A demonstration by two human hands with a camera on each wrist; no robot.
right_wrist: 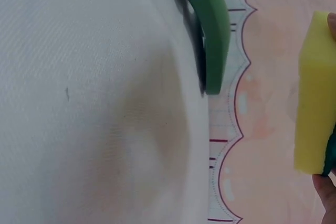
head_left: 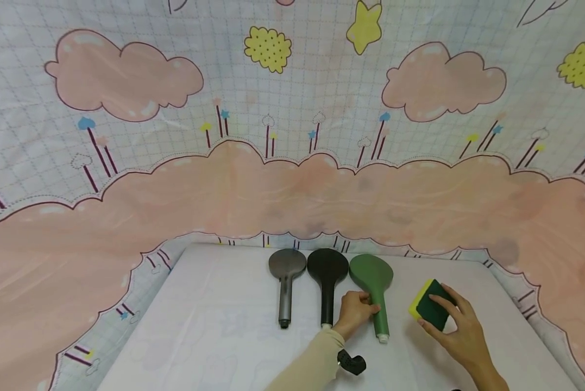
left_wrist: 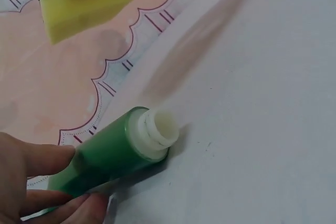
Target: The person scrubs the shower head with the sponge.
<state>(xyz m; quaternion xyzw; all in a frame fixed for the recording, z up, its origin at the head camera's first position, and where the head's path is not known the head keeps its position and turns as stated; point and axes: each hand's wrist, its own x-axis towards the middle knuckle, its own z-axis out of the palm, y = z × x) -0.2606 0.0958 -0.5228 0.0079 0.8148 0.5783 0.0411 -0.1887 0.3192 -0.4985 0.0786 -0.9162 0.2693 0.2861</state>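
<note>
My left hand (head_left: 354,314) grips the handle of a green shower head (head_left: 372,271), which lies on the white table with its head end away from me. In the left wrist view the white threaded end (left_wrist: 160,129) of that handle points out past my fingers. My right hand (head_left: 468,336) holds a yellow and dark green sponge (head_left: 433,305) between thumb and fingers, to the right of the green shower head and above the table. The sponge's yellow side (right_wrist: 316,98) faces left, toward the shower head.
Left of the green one lie a black shower head (head_left: 327,269) and a grey shower head (head_left: 287,266), side by side in a row. The white table (head_left: 199,326) ends at the back against a patterned cloth (head_left: 292,201).
</note>
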